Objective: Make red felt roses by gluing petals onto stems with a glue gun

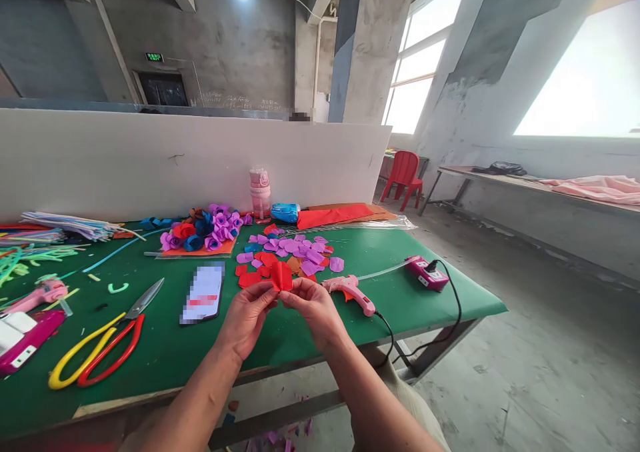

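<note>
Red petal [282, 276], lower edge in pinch of left hand [250, 309] and right hand [311, 305]; tabletop [227, 287] leftward to phone [203, 293].

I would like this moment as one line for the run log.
left hand: holds red piece | right hand: holds same red piece | beside right hand: pink glue gun | green table: scissors, phone

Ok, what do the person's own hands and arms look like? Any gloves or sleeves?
The ungloved left hand and ungloved right hand are human, five-fingered type. Both bare forearms show no sleeves, cables or printed markings, and I can't see a watch or bracelet.
</note>
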The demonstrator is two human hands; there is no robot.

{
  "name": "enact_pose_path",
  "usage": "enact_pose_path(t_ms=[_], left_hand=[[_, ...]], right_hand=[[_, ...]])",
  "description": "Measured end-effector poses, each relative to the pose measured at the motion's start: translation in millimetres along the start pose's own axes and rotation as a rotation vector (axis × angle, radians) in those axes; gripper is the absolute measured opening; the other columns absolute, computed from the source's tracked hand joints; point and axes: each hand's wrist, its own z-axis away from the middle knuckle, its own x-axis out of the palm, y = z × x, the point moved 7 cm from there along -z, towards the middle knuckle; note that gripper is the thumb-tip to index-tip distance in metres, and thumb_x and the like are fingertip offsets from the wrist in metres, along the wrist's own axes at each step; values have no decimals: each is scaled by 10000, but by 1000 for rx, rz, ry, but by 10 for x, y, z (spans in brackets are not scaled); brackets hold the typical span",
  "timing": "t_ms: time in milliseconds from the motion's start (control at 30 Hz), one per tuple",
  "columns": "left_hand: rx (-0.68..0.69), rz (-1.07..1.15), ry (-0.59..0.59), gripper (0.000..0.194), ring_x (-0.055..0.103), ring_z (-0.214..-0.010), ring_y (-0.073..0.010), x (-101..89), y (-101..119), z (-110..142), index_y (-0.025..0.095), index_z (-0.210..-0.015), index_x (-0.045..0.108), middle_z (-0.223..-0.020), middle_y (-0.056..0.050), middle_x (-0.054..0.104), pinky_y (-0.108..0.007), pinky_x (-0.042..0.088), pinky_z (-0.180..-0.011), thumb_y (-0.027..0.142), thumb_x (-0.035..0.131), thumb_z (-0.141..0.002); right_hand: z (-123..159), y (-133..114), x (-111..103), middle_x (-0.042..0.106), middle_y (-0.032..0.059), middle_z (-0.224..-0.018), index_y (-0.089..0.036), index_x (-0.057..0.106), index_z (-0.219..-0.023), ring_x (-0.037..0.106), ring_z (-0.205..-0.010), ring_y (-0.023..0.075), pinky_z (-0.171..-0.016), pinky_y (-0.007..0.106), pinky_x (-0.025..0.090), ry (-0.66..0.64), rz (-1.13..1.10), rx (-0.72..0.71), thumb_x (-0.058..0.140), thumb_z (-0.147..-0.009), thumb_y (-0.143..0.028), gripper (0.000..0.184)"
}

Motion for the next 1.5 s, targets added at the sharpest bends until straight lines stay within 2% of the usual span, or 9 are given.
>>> enact_pose_path(t_ms=[467, 867, 1000, 1267, 1500], left_hand=[[-5, 14, -29, 168, 514, -638, -103, 35, -35, -4, 157, -682, 732, -668, -31, 673, -234, 408, -648, 254, 788, -557], [-50, 21, -55, 146, 497, -630, -86, 51, -46, 19, 145, -705, 721, -671, -16, 655, -212, 400, -639, 227, 768, -594], [-44, 57, -56, 126, 505, -660, -86, 72, -49, 26, 147, -695, 707, -708, -10, 654, -204, 398, -643, 202, 764, -597], [8, 116, -7, 148, 505, -671, -82, 57, -41, 28, 157, -726, 695, -756, 3, 642, -202, 403, -636, 194, 761, -599], [27, 143, -3, 135, 490, -633, -66, 64, -47, 26, 157, -698, 675, -714, 19, 613, -190, 404, -619, 173, 761, -596]], right_hand=[[-7, -10, -25, 641, 0, -685, -157, 606, -691, 561, -630, 111, -642, 238, 406, 12, 33, -21, 769, -565, -323, 265], [-36, -7, -75, 512, -50, -582, -154, 550, -677, 423, -527, 71, -501, 209, 306, 33, 238, -131, 692, -640, -275, 190], [-25, -24, -56, 540, -34, -614, -150, 557, -703, 458, -556, 83, -528, 215, 333, 40, 255, -115, 680, -647, -289, 195], [-26, -27, -33, 587, -20, -678, -156, 577, -765, 511, -595, 92, -582, 220, 392, 31, 142, -107, 703, -624, -309, 243], [-9, -31, -42, 565, -32, -617, -164, 590, -756, 494, -536, 92, -490, 206, 363, 75, 203, -131, 664, -649, -281, 175]])
